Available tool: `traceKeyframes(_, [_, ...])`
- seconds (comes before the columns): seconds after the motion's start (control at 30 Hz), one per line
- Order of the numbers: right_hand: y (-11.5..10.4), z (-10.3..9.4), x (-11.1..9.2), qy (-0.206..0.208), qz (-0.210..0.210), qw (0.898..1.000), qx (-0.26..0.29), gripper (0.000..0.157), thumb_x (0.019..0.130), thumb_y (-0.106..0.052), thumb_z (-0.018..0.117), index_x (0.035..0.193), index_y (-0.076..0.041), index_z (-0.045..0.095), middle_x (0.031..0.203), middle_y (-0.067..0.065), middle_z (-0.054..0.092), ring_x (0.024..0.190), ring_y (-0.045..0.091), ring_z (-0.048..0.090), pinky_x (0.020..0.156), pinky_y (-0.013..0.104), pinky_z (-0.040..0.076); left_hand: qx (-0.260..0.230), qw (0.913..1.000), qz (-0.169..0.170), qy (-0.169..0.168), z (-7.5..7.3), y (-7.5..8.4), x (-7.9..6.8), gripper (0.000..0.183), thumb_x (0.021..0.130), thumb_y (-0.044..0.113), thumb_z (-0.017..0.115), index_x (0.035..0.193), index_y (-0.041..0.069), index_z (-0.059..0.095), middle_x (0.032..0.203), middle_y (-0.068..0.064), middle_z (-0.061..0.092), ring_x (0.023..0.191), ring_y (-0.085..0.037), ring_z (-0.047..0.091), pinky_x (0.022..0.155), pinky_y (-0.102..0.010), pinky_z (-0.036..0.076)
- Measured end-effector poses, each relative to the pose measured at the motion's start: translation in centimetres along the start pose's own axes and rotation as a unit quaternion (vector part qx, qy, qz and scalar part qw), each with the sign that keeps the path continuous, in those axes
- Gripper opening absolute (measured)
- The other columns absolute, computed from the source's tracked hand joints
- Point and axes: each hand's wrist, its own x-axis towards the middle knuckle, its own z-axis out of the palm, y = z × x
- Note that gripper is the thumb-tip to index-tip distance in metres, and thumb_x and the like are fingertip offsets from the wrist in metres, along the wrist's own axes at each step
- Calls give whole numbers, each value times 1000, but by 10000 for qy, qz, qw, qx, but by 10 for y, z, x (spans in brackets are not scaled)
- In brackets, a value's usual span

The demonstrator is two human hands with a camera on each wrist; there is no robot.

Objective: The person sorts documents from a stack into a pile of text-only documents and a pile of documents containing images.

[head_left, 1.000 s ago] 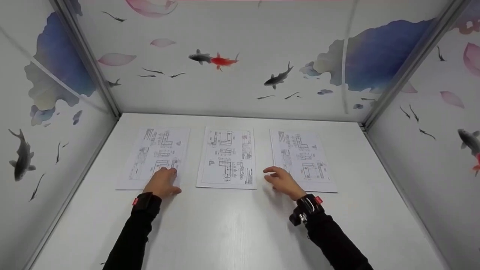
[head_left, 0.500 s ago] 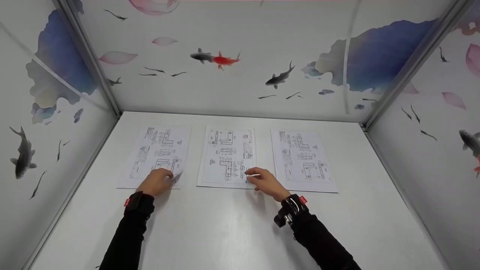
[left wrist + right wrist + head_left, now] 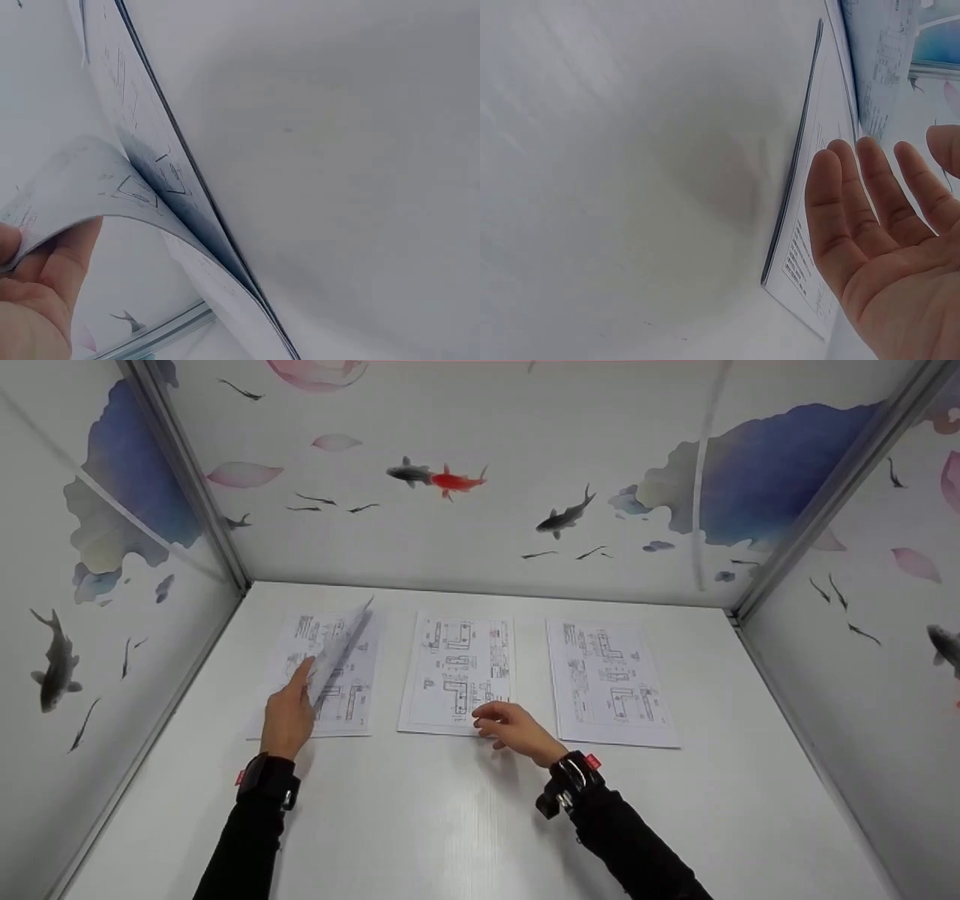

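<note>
the left hand (image 3: 289, 720) pinches a thin white sheet (image 3: 335, 651) printed with fine black line drawings; the sheet bends up in a curve from the left stack (image 3: 351, 712) on the white desk (image 3: 420, 825). the right hand (image 3: 517, 731), fingers loosely bent and holding nothing, is by the near edge of the middle stack (image 3: 454, 660).

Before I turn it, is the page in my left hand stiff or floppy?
Probably floppy: the page bends in a curve. Likely light, since the left hand alone holds it up. It may crease, as its edge looks thin.
</note>
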Motion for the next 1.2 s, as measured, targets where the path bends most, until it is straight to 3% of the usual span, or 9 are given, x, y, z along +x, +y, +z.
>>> traceKeyframes(0.17, [1,-1,0,19,22,10000,36,35,98,-17,57,128,2,57,123,20,63,112,36,63,82,45,55,-358,9991,-174,166,0,-2,0,65,106,6,35,158,34,9,128,-22,60,86,-29,62,76,-41,48])
traceKeyframes(0.3, [4,-2,1,7,54,9999,100,35,99,-16,56,129,2,56,123,22,62,113,38,62,85,49,54,-504,9975,-424,258,2,-5,-1,60,103,9,40,157,22,18,115,-25,66,73,-27,62,64,-36,46])
traceKeyframes(0.4, [5,-3,0,-18,85,9998,174,34,99,-13,54,128,5,55,124,26,60,114,43,60,87,53,53,-251,9988,-291,-290,5,-5,-4,55,99,10,48,152,15,34,92,-24,69,60,-22,55,57,-32,40])
traceKeyframes(0.47, [5,-3,0,-19,128,9997,214,33,100,-11,53,128,6,55,124,28,59,115,44,59,87,54,52,57,9965,-5,-834,8,-4,-6,54,96,9,53,148,15,41,88,-20,68,61,-21,54,58,-33,42])
traceKeyframes(0.57, [5,-4,0,-26,191,9996,204,33,100,-12,53,129,5,55,125,27,59,116,42,60,87,51,53,300,9878,198,-1515,13,0,-10,59,90,9,63,145,14,45,102,-17,69,84,-28,64,77,-42,51])
traceKeyframes(0.67, [5,-4,-1,-51,214,9996,184,34,100,-16,54,130,2,56,125,24,61,115,38,62,85,45,55,391,9807,112,-1912,18,2,-12,59,84,17,74,139,10,53,125,-16,64,115,-33,58,101,-51,43])
traceKeyframes(0.73, [5,-5,-2,-70,208,9996,165,35,100,-18,55,130,0,57,124,22,62,114,36,62,83,42,56,501,9779,66,-2029,20,3,-13,59,81,28,78,133,8,58,128,-16,61,119,-34,54,106,-52,39])
traceKeyframes(0.93, [5,-6,-2,-80,184,9996,193,34,100,-18,55,128,0,58,122,21,63,112,35,64,80,37,56,1052,9770,390,-1816,27,3,-14,65,78,53,76,117,2,69,117,-17,61,106,-33,53,97,-51,44])
traceKeyframes(1.2, [-4,-6,-6,-167,215,9991,339,33,101,-13,52,129,3,55,126,28,59,117,44,59,88,50,54,1939,9705,539,-1325,42,12,-12,49,77,39,73,103,-3,70,98,-19,62,87,-33,52,73,-50,50])
